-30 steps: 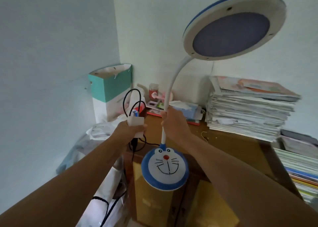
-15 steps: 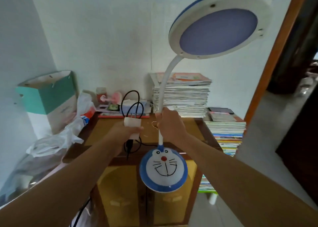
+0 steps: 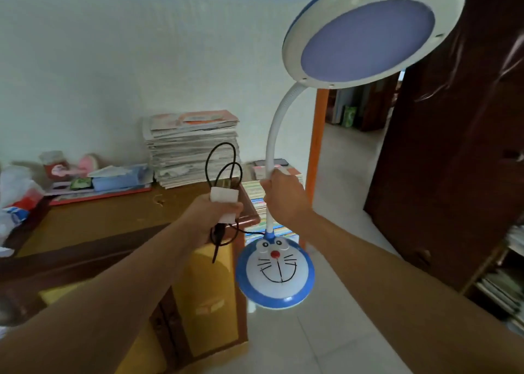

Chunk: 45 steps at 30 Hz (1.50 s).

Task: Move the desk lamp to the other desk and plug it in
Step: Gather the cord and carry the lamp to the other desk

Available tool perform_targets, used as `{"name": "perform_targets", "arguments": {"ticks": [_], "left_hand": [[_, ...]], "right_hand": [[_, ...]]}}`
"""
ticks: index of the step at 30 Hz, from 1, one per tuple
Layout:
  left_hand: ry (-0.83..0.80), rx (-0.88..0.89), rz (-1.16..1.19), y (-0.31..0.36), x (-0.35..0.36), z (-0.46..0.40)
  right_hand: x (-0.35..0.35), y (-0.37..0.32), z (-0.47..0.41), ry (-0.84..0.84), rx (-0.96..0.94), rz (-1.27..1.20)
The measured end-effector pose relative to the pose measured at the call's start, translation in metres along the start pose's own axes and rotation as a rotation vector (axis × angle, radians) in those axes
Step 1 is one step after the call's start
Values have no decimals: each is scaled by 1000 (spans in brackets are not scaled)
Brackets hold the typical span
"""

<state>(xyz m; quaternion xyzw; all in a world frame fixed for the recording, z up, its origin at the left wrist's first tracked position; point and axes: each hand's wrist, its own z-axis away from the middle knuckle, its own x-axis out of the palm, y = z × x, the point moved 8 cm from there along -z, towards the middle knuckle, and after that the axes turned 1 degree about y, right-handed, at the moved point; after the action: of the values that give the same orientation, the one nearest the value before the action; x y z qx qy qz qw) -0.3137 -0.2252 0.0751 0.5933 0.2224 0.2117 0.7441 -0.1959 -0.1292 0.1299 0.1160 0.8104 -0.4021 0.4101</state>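
Observation:
The desk lamp (image 3: 276, 271) hangs in the air, carried over the floor to the right of a wooden desk (image 3: 93, 220). It has a round blue and white base with a cartoon cat face, a white bendy neck and a big round head at the top right. My right hand (image 3: 285, 200) grips the neck low down, just above the base. My left hand (image 3: 211, 217) holds the white plug adapter (image 3: 224, 202) together with the coiled black cord (image 3: 224, 169), whose loops stick up and whose end dangles below my fist.
On the desk stand a tall pile of papers (image 3: 192, 147), a blue box (image 3: 119, 176) and plastic bags (image 3: 17, 198) at the left. Books (image 3: 266, 192) are stacked beside the desk. A dark wooden cabinet (image 3: 453, 147) rises on the right, next to an open doorway (image 3: 351, 124).
The view has swung right: the desk and paper pile slid left, the teal bag left the frame, and the doorway and cabinet came in. Both hands keep the same hold.

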Motion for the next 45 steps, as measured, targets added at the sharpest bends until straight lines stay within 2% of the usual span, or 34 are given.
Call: {"name": "perform_targets", "arguments": {"ticks": [12, 22, 34, 45], "left_hand": [[-189, 18, -19, -10, 214, 30], [-333, 7, -72, -8, 345, 33], [-647, 96, -156, 24, 490, 29], [-941, 75, -153, 23, 621, 59]], "right_hand": [[-131, 160, 72, 38, 171, 143], [-213, 259, 107, 130, 319, 327], [-305, 337, 137, 328, 561, 345], [-375, 394, 206, 475, 784, 401]]}}
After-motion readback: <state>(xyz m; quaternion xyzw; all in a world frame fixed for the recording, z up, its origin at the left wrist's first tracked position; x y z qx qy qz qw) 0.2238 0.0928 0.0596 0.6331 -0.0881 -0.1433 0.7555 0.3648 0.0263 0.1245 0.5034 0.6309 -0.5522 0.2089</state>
